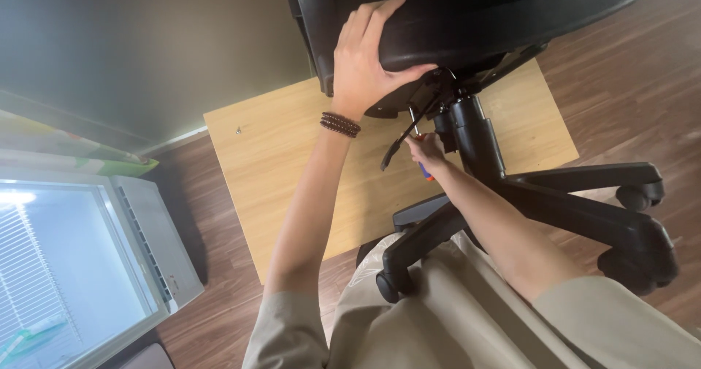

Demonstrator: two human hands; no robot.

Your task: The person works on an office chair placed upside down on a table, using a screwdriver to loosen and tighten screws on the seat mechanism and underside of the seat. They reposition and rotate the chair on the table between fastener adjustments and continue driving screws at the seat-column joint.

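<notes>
The grip of the left hand point(363, 62) is clamping over the edge of the black chair seat point(438, 25), steadying the office chair lying tipped on the wooden board point(292, 157). The right hand point(427, 150) is closing around a screwdriver point(419, 144) with a red-and-blue handle, its shaft reaching up into the mechanism point(438, 91) under the seat. Judging by this, base point(584, 208) and column are already joined, and fastening under the seat looks underway, not finished.

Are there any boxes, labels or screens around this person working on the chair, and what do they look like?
Flat printed package: far left by the wall, long and thin, green and pale colours.
White appliance: lower left on the floor, boxy, with a bright glass top and a small sticker on its rim.
No screens in view.
</notes>
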